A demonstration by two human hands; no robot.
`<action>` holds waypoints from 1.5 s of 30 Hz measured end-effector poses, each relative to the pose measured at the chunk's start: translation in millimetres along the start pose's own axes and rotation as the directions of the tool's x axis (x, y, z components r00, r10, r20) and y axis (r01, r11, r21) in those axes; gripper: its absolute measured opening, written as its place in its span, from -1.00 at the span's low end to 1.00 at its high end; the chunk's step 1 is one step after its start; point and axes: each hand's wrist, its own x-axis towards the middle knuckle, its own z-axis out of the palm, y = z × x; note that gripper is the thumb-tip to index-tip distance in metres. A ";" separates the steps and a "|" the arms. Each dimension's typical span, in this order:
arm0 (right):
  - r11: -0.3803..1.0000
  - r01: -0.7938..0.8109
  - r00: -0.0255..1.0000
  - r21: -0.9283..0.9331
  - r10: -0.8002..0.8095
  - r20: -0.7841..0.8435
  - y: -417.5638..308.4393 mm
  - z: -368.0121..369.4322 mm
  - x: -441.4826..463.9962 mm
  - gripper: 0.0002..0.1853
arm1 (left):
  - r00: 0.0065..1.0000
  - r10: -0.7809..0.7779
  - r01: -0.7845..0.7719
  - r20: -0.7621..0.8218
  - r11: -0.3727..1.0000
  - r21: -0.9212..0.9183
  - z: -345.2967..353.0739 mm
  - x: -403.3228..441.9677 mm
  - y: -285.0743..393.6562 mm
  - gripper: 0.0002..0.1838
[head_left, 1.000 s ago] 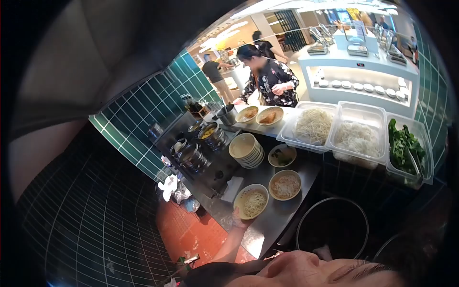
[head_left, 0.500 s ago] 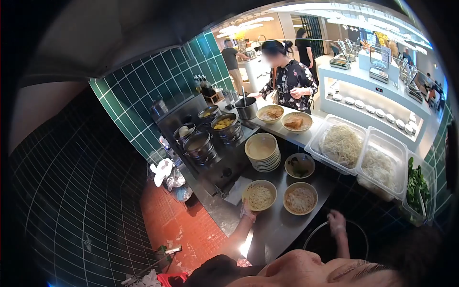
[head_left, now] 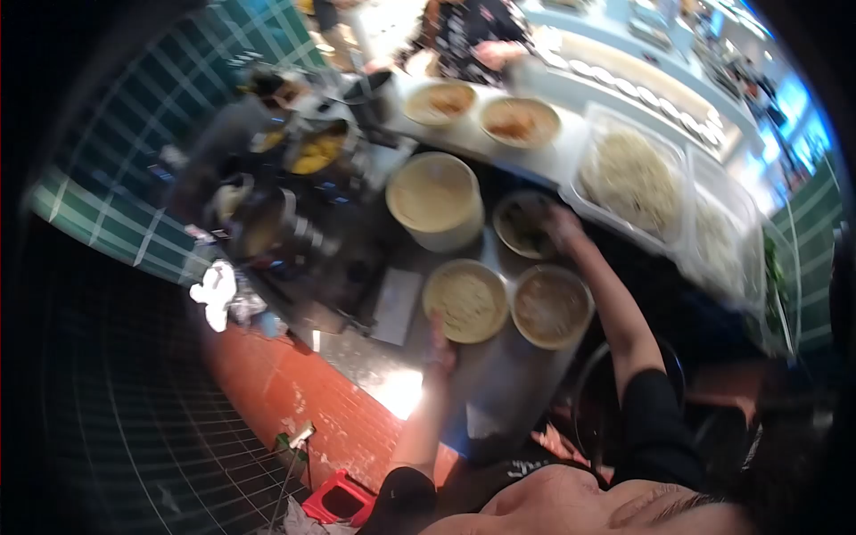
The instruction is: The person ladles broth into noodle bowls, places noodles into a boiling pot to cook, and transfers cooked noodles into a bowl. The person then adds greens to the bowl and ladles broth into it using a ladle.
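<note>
A pale bowl of noodles (head_left: 465, 300) stands on the steel counter, and my left hand (head_left: 442, 346) is at its near left edge with the fingers against the rim. My right hand (head_left: 562, 229) is at the right side of a bowl of dark leafy greens (head_left: 524, 225), fingertips over its rim. Those fingers are smeared by motion, so whether they pinch anything does not show. Between my forearms sits another bowl (head_left: 552, 306) with pale contents, apparently noodles. A stack of pale bowls (head_left: 432, 196) rises just behind the noodles.
Two filled bowls, one on the left (head_left: 440, 102) and one on the right (head_left: 520, 122), stand on the raised white ledge, with a person beyond. At right are clear tubs of sprouts (head_left: 633, 178) and white noodles (head_left: 718, 236). Metal pots (head_left: 318, 152) line the left.
My right hand has moved from low at the right up to the bowl of greens. My left hand stays at the noodle bowl. The view has shifted and blurred.
</note>
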 end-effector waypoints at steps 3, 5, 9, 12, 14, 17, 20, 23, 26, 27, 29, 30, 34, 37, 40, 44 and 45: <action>0.986 -0.116 0.963 -0.123 0.142 0.228 6.2 8.5 32.2 -0.49 | 0.995 0.041 -0.039 0.092 0.999 -0.020 -5.0 -4.9 0.4 -0.24; 0.986 -0.084 0.950 -0.145 0.123 0.288 8.2 18.7 34.2 -0.46 | 0.996 0.065 -0.063 0.057 0.998 -0.027 -0.6 -8.4 3.2 -0.25; 0.947 0.173 0.984 -0.273 -0.152 0.095 -13.7 36.1 24.8 -0.51 | 0.998 -0.020 0.019 -0.059 0.999 -0.032 -3.0 -5.7 3.3 -0.23; 0.949 0.068 0.972 -0.308 0.007 0.236 -24.2 42.3 34.4 -0.62 | 0.999 -0.001 0.002 -0.032 1.000 0.007 -8.6 -5.8 0.3 -0.23; 0.937 -0.014 0.934 -0.348 0.137 0.329 -17.7 53.1 45.8 -0.48 | 1.000 0.001 -0.001 -0.020 1.000 -0.005 -9.6 -5.3 0.2 -0.25; 0.929 -0.140 0.928 -0.344 0.244 0.282 -9.7 59.7 47.2 -0.43 | 0.997 -0.017 0.019 -0.075 0.999 0.029 3.3 -9.3 8.0 -0.26; 0.959 -0.160 0.971 -0.235 0.195 0.135 2.6 56.1 49.0 -0.46 | 0.996 -0.020 0.024 -0.088 0.999 0.039 0.2 -5.6 6.5 -0.25; 0.983 -0.104 0.995 0.149 0.105 0.001 11.5 35.5 40.9 -0.47 | 0.999 -0.036 0.036 -0.036 0.999 -0.009 1.3 -0.6 10.5 -0.22; 0.918 -0.143 0.989 0.369 0.145 0.024 10.6 17.9 28.1 -0.48 | 0.999 -0.026 0.026 0.020 0.999 -0.039 6.5 5.9 13.7 -0.24; 0.900 -0.176 0.984 0.398 0.167 0.059 8.7 14.6 26.4 -0.49 | 0.999 -0.033 0.034 0.008 0.999 -0.038 9.6 8.5 13.8 -0.25; 0.776 -0.233 0.973 0.586 0.185 0.142 -33.9 -11.9 7.0 -0.59 | 0.999 -0.044 0.043 -0.021 0.998 -0.039 15.7 13.4 12.6 -0.27; 0.696 -0.267 0.964 0.667 0.186 0.191 -55.8 -23.3 -3.3 -0.65 | 0.998 -0.046 0.045 -0.030 0.999 -0.022 16.7 17.8 11.7 -0.25; 0.672 -0.345 0.917 0.655 0.093 0.388 -105.6 -25.0 -35.4 -0.77 | 0.999 -0.048 0.048 0.006 0.999 -0.022 13.5 27.8 8.9 -0.25; 0.740 -0.323 0.799 0.591 -0.122 0.589 -120.7 5.0 -56.6 -0.74 | 0.999 -0.033 0.034 0.042 0.999 -0.029 15.7 22.8 12.3 -0.26; 0.945 -0.028 0.933 0.325 -0.093 0.348 -125.2 39.8 -64.7 -0.72 | 0.999 -0.033 0.033 0.032 0.999 -0.003 24.1 15.1 16.6 -0.24; 0.828 -0.189 0.938 0.528 -0.007 0.347 -112.3 52.9 -61.6 -0.64 | 0.999 -0.019 0.018 0.030 0.999 0.047 35.2 5.2 25.5 -0.22; 0.720 -0.278 0.917 0.636 0.001 0.399 -108.6 54.8 -62.4 -0.62 | 0.999 -0.013 0.011 0.033 0.999 0.047 30.9 7.4 22.6 -0.23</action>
